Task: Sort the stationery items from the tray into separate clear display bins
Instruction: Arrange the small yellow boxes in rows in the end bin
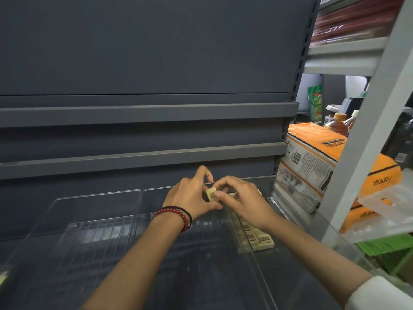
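Observation:
Both hands meet above the clear display bins on a dark grey shelf. My left hand [192, 193], with a red bead bracelet at the wrist, and my right hand [240, 198] together pinch a small cream eraser [211, 194] with a barcode label. Below my right forearm, a row of the same cream erasers [257, 238] lies in the narrow right bin [277, 253]. A wide clear bin [96, 220] with a ribbed floor lies to the left, with nothing visible in it. The tray is not in view.
Grey shelf ledges [143, 157] run across the back wall above the bins. To the right, orange and white cartons [312, 157] are stacked beside a white rack post [366, 139], with bottles [339, 124] behind. A yellow scrap [2, 279] shows at the left edge.

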`<action>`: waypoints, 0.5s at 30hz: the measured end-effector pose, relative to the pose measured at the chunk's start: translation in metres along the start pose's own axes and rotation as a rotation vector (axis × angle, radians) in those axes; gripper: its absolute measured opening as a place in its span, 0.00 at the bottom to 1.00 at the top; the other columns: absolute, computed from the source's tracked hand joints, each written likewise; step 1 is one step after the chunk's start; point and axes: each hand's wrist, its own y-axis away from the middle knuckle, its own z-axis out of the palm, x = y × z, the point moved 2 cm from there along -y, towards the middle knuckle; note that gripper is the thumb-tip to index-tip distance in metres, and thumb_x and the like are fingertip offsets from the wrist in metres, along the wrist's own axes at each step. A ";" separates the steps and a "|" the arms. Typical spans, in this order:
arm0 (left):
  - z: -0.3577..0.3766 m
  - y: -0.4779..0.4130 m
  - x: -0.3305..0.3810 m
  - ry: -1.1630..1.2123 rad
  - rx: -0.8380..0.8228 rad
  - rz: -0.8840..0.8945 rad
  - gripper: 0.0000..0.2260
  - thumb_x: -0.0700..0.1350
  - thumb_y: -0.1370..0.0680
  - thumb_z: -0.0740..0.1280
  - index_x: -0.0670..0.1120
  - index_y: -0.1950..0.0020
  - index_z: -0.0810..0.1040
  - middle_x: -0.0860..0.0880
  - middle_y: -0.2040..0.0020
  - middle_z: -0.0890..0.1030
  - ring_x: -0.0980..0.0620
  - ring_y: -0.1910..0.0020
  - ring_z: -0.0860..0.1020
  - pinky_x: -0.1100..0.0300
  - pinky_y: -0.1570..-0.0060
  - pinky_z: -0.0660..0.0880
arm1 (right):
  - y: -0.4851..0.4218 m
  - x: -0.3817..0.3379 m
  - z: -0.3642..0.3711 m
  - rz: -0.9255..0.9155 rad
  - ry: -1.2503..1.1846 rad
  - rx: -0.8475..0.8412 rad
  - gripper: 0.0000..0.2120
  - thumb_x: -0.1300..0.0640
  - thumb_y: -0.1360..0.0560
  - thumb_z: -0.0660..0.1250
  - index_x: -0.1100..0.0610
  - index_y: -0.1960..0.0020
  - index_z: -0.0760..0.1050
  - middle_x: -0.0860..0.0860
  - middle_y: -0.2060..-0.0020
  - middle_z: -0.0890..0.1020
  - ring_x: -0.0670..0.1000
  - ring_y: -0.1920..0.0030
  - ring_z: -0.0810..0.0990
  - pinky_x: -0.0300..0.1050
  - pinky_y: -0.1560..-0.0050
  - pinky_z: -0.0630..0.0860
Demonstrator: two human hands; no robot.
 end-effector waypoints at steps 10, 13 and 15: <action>0.002 -0.001 -0.004 -0.034 -0.059 -0.029 0.12 0.60 0.25 0.65 0.53 0.61 0.77 0.55 0.60 0.82 0.57 0.60 0.78 0.60 0.57 0.76 | 0.016 0.050 -0.027 0.221 0.182 0.069 0.08 0.56 0.17 0.54 0.52 0.42 0.70 0.47 0.50 0.77 0.44 0.54 0.76 0.35 0.56 0.69; 0.004 -0.001 -0.003 -0.014 -0.070 -0.008 0.17 0.59 0.21 0.60 0.51 0.63 0.79 0.54 0.63 0.82 0.57 0.62 0.79 0.58 0.55 0.78 | 0.027 0.076 -0.036 0.341 0.299 0.081 0.10 0.59 0.18 0.58 0.56 0.41 0.75 0.49 0.49 0.77 0.47 0.48 0.76 0.36 0.49 0.67; 0.006 -0.001 -0.002 0.011 -0.097 0.001 0.19 0.58 0.20 0.58 0.51 0.65 0.78 0.54 0.65 0.81 0.57 0.62 0.80 0.57 0.53 0.78 | 0.033 0.086 -0.041 0.423 0.250 0.100 0.07 0.60 0.19 0.61 0.56 0.43 0.75 0.48 0.53 0.79 0.49 0.50 0.78 0.39 0.51 0.72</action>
